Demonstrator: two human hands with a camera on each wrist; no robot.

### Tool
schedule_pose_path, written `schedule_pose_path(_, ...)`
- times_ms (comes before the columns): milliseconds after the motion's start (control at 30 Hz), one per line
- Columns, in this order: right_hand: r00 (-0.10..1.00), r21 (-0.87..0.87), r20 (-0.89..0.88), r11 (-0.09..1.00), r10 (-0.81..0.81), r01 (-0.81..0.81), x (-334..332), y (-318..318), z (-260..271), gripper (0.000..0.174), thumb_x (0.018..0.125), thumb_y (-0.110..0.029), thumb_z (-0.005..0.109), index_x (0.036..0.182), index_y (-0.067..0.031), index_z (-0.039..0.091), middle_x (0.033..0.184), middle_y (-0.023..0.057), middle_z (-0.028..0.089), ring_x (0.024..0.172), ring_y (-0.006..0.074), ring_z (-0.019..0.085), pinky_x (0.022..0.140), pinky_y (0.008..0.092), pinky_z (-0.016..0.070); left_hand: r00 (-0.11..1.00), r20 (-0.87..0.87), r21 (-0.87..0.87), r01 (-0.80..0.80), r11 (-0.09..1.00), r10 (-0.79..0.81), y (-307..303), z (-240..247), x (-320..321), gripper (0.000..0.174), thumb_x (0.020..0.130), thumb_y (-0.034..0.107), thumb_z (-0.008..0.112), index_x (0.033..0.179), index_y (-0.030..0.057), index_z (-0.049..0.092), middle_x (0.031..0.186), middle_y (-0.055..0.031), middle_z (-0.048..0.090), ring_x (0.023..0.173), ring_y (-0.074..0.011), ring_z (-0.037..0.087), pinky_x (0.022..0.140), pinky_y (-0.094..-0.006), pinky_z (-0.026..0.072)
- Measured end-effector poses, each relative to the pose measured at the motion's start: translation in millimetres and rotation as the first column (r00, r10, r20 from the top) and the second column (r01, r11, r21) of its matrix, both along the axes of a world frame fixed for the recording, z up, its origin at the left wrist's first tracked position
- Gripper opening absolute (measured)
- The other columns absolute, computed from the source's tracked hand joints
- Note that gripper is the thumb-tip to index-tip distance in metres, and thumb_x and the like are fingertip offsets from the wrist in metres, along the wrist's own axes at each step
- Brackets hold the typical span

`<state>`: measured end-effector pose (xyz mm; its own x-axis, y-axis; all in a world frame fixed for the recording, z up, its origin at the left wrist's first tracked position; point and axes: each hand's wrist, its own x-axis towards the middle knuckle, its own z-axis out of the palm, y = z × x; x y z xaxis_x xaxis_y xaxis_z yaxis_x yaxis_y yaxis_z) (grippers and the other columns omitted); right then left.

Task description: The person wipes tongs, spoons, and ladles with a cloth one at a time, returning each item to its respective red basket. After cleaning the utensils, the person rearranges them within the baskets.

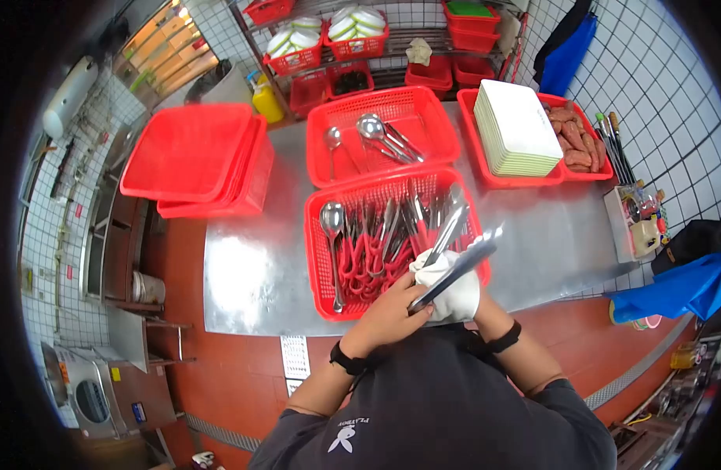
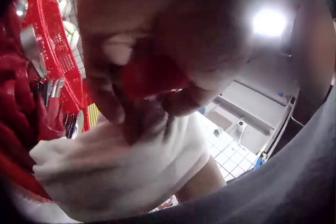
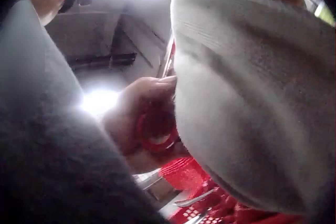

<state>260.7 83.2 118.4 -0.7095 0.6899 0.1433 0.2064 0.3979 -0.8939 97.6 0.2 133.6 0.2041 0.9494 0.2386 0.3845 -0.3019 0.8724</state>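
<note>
My bare left hand (image 1: 393, 312) grips a pair of scissors (image 1: 458, 270) over the near edge of a red basket. In the right wrist view a red ring handle (image 3: 157, 133) shows within the left hand. The two long metal blades stand apart in the head view, pointing up and right. White fabric (image 2: 126, 166) covers my right hand (image 1: 452, 291), which holds the scissors by the lower blades; its fingers are hidden. Below lies the red basket (image 1: 317, 294), filled with red-handled scissors (image 1: 372, 254) and metal utensils, with a large spoon (image 1: 333, 223) at its left side.
Behind it, another red basket (image 1: 325, 113) holds ladles (image 1: 372, 127). Stacked red baskets (image 1: 192, 149) stand left on the metal table (image 1: 247, 290). At right, pale rectangular plates (image 1: 521, 125) and brown sausage-shaped pieces (image 1: 576, 141) sit in red baskets. Shelving (image 1: 415, 51) rises behind.
</note>
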Motion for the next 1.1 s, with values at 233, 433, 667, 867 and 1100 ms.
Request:
schedule_pose_path(233, 0.978, -0.207, -0.193, 0.978, -0.080, 0.039, 18, 12, -26, 0.010, 0.089, -0.009, 0.045, 0.091, -0.0082, 0.055, 0.082, 0.0037, 0.056, 0.074, 0.0176, 0.053, 0.068, 0.0290, 0.0467, 0.928, 0.309, -0.505, 0.347, 0.791, -0.210, -7, 10, -15, 0.015, 0.089, 0.011, 0.063, 0.101, 0.0030, 0.067, 0.101, -0.0062, 0.052, 0.080, -0.0129, 0.059, 0.068, -0.0285, 0.0520)
schedule_pose_path(433, 0.908, -0.126, -0.342, 0.969, -0.242, 0.211, 45, 26, 29, 0.021, 0.078, -0.026, 0.065, 0.088, -0.0072, 0.062, 0.082, 0.0097, 0.061, 0.084, 0.0276, 0.062, 0.079, 0.0364, 0.0497, 0.875, 0.457, -0.511, 0.406, 0.757, -0.161, -17, 5, -13, 0.014, 0.090, 0.011, 0.063, 0.100, 0.0016, 0.066, 0.101, -0.0048, 0.051, 0.073, -0.0118, 0.059, 0.064, -0.0253, 0.0524)
schedule_pose_path(667, 0.717, 0.596, 0.466, 0.783, -0.518, 0.178, 40, 4, 96, 0.023, 0.065, -0.019, 0.075, 0.076, -0.0105, 0.056, 0.073, 0.0039, 0.055, 0.080, 0.0217, 0.058, 0.074, 0.0324, 0.0473, 0.937, 0.347, -0.422, 0.128, 0.898, 0.030, -27, -10, -28, 0.023, 0.088, 0.012, 0.064, 0.108, 0.0010, 0.062, 0.127, -0.0100, 0.055, 0.094, -0.0159, 0.061, 0.077, -0.0308, 0.0536)
schedule_pose_path(867, 0.866, -0.597, -0.481, 0.774, -0.136, -0.211, 30, -23, -32, 0.011, 0.092, -0.019, 0.056, 0.087, -0.0095, 0.057, 0.092, 0.0012, 0.061, 0.090, 0.0147, 0.059, 0.079, 0.0279, 0.0473, 0.986, 0.095, -0.221, 0.154, 0.963, -0.136, -7, -13, 18, 0.040, 0.078, 0.010, 0.064, 0.115, -0.0014, 0.055, 0.113, -0.0225, 0.056, 0.108, -0.0369, 0.055, 0.091, -0.0407, 0.0449)
schedule_pose_path(1100, 0.763, -0.728, -0.507, 0.673, -0.401, -0.130, 64, -4, -24, 0.012, 0.091, -0.013, 0.053, 0.095, -0.0029, 0.059, 0.095, 0.0097, 0.064, 0.088, 0.0236, 0.062, 0.082, 0.0366, 0.0513, 0.987, -0.019, -0.499, 0.131, 0.856, -0.162, -15, 4, 10, 0.040, 0.080, 0.007, 0.060, 0.117, -0.0034, 0.052, 0.114, -0.0216, 0.058, 0.110, -0.0355, 0.057, 0.091, -0.0410, 0.0447)
